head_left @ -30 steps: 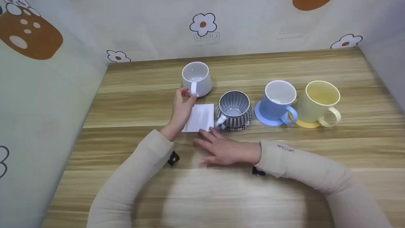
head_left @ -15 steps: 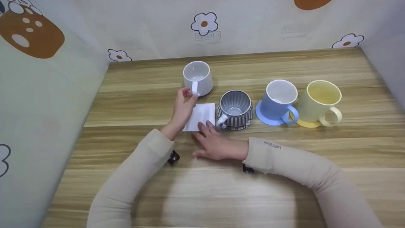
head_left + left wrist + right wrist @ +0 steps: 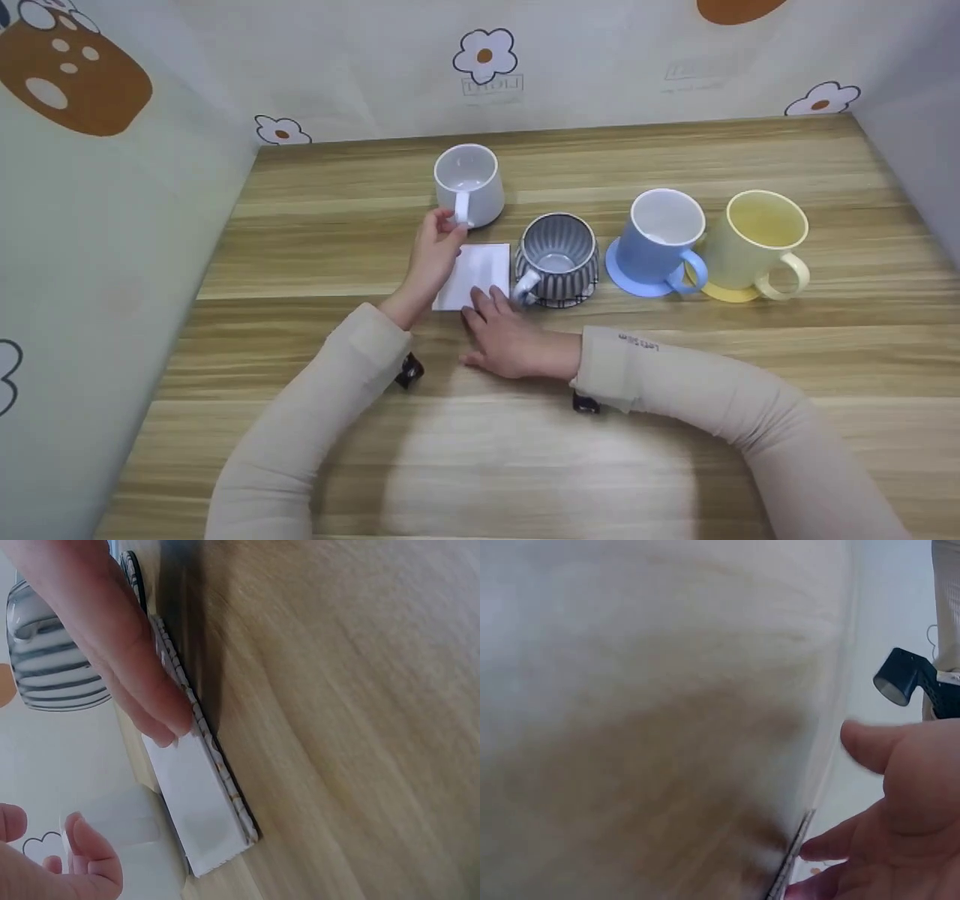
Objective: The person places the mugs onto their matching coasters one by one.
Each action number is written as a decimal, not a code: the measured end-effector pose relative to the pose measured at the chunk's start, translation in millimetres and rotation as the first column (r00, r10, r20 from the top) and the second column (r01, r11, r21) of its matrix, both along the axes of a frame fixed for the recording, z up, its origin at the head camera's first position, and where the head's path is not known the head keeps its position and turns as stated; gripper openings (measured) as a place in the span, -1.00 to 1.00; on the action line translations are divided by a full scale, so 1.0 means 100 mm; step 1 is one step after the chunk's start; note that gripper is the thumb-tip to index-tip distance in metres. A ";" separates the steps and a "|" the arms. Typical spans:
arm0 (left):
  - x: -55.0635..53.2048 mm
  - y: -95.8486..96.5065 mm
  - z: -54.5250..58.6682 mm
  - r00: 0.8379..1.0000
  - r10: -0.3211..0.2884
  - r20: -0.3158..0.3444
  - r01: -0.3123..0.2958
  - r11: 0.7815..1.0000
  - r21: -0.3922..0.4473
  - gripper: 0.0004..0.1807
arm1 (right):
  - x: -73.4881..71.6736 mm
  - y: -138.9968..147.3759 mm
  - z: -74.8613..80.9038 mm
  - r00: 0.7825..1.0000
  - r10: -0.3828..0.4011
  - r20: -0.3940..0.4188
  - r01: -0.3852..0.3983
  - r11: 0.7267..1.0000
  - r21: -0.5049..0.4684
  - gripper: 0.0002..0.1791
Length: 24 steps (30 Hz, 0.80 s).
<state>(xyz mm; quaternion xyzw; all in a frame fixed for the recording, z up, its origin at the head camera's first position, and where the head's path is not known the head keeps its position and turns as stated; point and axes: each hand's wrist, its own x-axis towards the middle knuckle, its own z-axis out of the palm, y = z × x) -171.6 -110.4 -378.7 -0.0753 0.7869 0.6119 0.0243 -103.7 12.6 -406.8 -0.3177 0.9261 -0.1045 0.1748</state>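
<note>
At the back of the table stands a white mug (image 3: 480,191), its handle toward me. My left hand (image 3: 431,259) pinches that handle between thumb and fingers. Just in front of the mug lies a square white coaster (image 3: 476,262), whose patterned side edge shows in the left wrist view. My right hand (image 3: 510,341) rests its outstretched fingertips on the coaster's near edge. In the right wrist view the fingers of the right hand (image 3: 907,832) reach the thin coaster edge (image 3: 789,862). The mug's base is partly hidden behind the left hand in the left wrist view.
Right beside the white coaster, a grey striped mug (image 3: 559,259) sits on a patterned coaster. Farther right stand a blue mug (image 3: 652,247) on a blue coaster (image 3: 626,281) and a yellow mug (image 3: 750,251) on a yellow coaster (image 3: 731,295). A patterned wall (image 3: 600,60) closes the back.
My right hand has moved left and slightly forward, so its fingertips now lie over the white coaster. The left hand stays at the white mug's handle.
</note>
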 end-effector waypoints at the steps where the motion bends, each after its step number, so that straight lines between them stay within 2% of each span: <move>1: -0.01 0.00 0.00 1.000 0.003 -0.001 -0.003 1.000 -0.008 -0.62 | 0.00 0.00 -0.01 1.000 0.000 -0.010 0.000 1.000 0.006 -0.22; 6: -0.03 0.01 -0.01 1.000 0.003 0.001 -0.003 1.000 -0.030 -0.68 | 0.02 -0.01 -0.03 0.999 0.001 -0.050 0.000 1.000 0.021 -0.21; 12: -0.06 0.00 -0.01 0.999 -0.006 -0.033 0.003 0.996 -0.084 -0.76 | 0.05 -0.01 -0.03 0.997 -0.002 -0.071 0.003 1.000 0.014 -0.16; 17: -0.10 0.01 0.00 0.999 0.027 -0.025 -0.027 1.000 -0.015 -0.69 | 0.04 0.00 -0.03 0.997 -0.004 -0.082 0.005 1.000 0.010 -0.15; 19: -0.13 0.02 0.00 1.000 0.026 -0.008 -0.026 0.999 0.025 -0.66 | 0.04 0.00 -0.03 0.996 -0.002 -0.086 0.003 1.000 0.013 -0.15; 24: -0.21 0.03 -0.03 0.998 0.035 0.058 -0.037 0.999 0.039 -0.68 | 0.05 0.00 -0.03 0.997 0.003 -0.082 -0.001 1.000 0.031 -0.14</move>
